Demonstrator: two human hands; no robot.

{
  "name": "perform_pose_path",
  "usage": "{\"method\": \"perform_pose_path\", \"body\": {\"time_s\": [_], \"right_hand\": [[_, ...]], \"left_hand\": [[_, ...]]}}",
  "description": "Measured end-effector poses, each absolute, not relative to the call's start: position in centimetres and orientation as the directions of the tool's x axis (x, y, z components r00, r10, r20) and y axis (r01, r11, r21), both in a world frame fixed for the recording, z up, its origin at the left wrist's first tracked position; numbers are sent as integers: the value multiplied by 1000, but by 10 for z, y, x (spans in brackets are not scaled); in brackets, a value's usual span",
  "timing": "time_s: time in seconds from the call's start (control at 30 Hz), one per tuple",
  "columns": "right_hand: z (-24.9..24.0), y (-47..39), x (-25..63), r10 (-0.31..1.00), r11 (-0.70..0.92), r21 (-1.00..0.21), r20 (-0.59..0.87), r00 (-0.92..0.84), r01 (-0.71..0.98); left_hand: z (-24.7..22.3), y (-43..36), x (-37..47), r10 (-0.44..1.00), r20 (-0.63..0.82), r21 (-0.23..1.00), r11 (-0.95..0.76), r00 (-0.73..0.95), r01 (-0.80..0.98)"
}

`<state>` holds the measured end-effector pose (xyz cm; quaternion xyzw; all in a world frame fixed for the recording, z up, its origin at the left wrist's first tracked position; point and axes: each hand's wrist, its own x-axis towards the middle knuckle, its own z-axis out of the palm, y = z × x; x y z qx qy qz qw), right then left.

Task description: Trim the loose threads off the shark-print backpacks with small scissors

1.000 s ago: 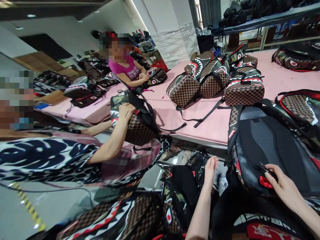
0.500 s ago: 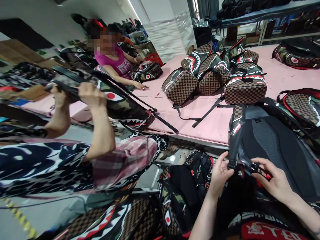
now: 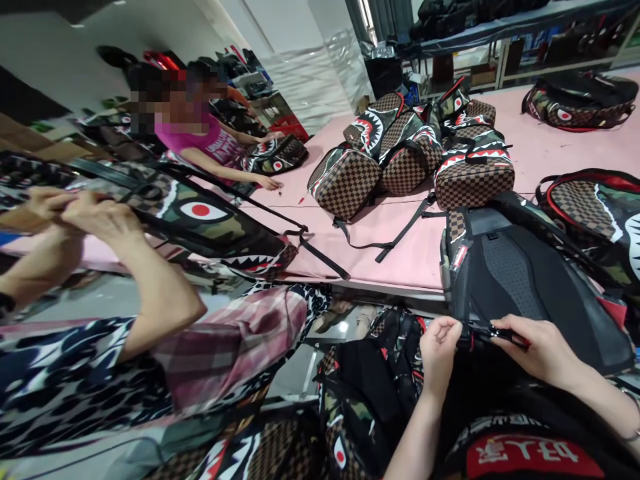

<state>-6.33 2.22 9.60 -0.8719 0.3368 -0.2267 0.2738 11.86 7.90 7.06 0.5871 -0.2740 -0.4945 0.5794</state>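
Observation:
A backpack (image 3: 520, 280) lies at the table's front edge with its black padded back panel facing up. My left hand (image 3: 440, 340) is closed in a pinch at the lower end of its shoulder strap (image 3: 463, 293). Close by on the right, my right hand (image 3: 540, 347) is shut on a small black-and-red hand tool (image 3: 510, 335), whose dark tip points left towards the strap end. The tool's exact kind is too small and dark to make out. A small tag (image 3: 459, 258) hangs on the strap.
Several checked shark-mouth backpacks (image 3: 345, 180) are heaped on the pink table (image 3: 400, 260). More backpacks (image 3: 345, 407) stand below the edge. On my left, a co-worker's hands (image 3: 95, 213) lift another backpack (image 3: 215, 227). Farther off, a person in magenta (image 3: 200, 140) works at a bag.
My left fingers have closed into a pinch at the strap end, and the tool in my right hand has come nearer to it. The co-worker's hands and backpack have shifted left in view.

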Motion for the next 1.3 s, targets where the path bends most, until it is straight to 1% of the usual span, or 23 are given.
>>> {"method": "perform_pose_path", "body": {"time_s": [0.13,0.37,0.43,0.53,0.63,0.73,0.87,0.97,1.1,1.17,1.2,1.23,1.3], "right_hand": [[97,17,-64,-692,-628,-606,148,707,-488],[105,7,-70,-599,-749,-480,197,776,-457],[104,7,-71,-590,-756,-482,211,779,-442],[103,6,-72,-603,-735,-529,223,766,-425],[106,2,-70,-618,-708,-554,184,765,-438],[113,-3,-65,-579,-729,-520,119,807,-446],[116,-8,-59,-548,-764,-459,90,831,-454],[113,-10,-56,-530,-780,-445,98,842,-439],[108,-12,-55,-498,-806,-444,149,854,-392],[106,-13,-58,-503,-799,-473,190,843,-370],[106,-13,-59,-520,-780,-512,209,828,-360],[105,-13,-60,-551,-744,-567,223,804,-352],[103,-13,-61,-655,-622,-702,222,722,-348]], "left_hand": [[71,78,109,-876,-227,968,-154,425,199],[71,79,94,-864,-173,983,-125,473,131],[69,79,91,-841,-182,980,-110,510,168],[65,79,89,-793,-251,950,-90,556,300],[62,78,88,-776,-299,917,-75,555,391],[60,78,87,-787,-302,910,-70,537,408],[61,79,88,-788,-280,923,-63,548,380],[62,80,89,-796,-281,922,-68,536,382],[64,78,88,-808,-293,912,-76,512,402],[66,77,89,-801,-294,893,-36,522,449],[67,77,90,-800,-300,869,-4,520,494],[68,76,91,-800,-309,835,30,514,549],[70,77,93,-812,-326,755,84,485,650]]}}
